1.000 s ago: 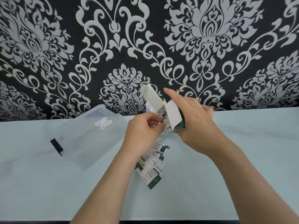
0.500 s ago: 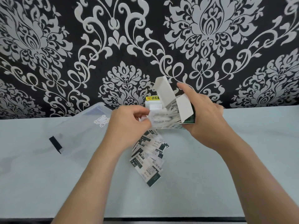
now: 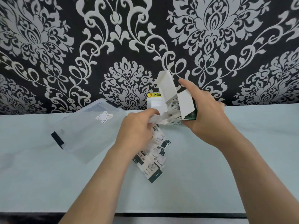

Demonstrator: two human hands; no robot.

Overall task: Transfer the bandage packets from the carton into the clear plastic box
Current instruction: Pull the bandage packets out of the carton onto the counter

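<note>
carton (image 3: 186, 102): thin cardboard, matt white inside, dark green print outside | bandage packets (image 3: 152, 167): smooth printed paper, faint sheen | clear plastic box (image 3: 84, 135), near far edge: smooth hazy-clear plastic | table (image 3: 226, 159): pale, smooth, matt | wallpaper (image 3: 129, 38): black, raised grainy pattern

One wide-angle camera on the head looks forward and down along the forearms. It sits close over the left hand (image 3: 137, 131) and right hand (image 3: 205, 120) at mid-frame. The table (image 3: 242, 167) fills the lower half, the wall (image 3: 97, 46) the upper.
</note>
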